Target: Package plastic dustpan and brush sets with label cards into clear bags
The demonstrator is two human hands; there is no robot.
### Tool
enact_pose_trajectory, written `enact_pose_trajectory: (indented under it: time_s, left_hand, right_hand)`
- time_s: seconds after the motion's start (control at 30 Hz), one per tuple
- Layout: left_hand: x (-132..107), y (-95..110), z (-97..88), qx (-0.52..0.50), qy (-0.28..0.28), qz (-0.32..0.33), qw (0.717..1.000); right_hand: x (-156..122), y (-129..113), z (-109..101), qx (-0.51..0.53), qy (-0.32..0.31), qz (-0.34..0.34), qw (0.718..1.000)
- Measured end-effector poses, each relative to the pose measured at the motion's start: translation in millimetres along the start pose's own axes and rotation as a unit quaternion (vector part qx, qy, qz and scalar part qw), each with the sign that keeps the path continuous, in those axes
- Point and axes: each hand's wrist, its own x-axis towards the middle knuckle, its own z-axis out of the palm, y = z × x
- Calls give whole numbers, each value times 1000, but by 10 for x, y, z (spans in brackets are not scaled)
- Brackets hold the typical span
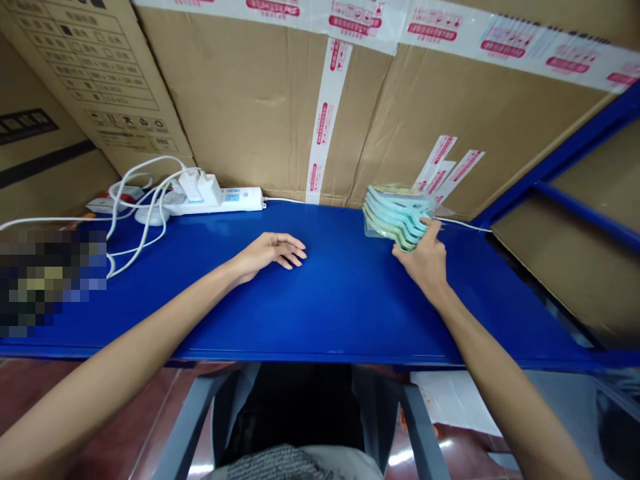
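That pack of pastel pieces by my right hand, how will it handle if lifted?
Probably light: the pack looks like thin pastel pieces in clear wrap. That glossy wrap may slip in your right hand. The pieces sit fanned, so they might shift.
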Motion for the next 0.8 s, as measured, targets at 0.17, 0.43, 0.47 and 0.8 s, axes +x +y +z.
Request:
enact_pose_trajectory:
  time_s: [0.17,0.43,0.47,0.8]
  left_hand:
    - [-3,-18,4,16,8,1,1000]
    - [-6,55,169,135,34,101,985]
    - [29,99,218,161,27,127,978]
    - [1361,232,1156,-2,104,82,991]
  right_hand:
    - [7,-62,35,44,19,-15,999]
    - [-73,-219,-386,-30,22,-57,998]
    - [9,-201,-509,-28,60,-55,996]
    - [1330,-354,-377,-3,-187,-125,974]
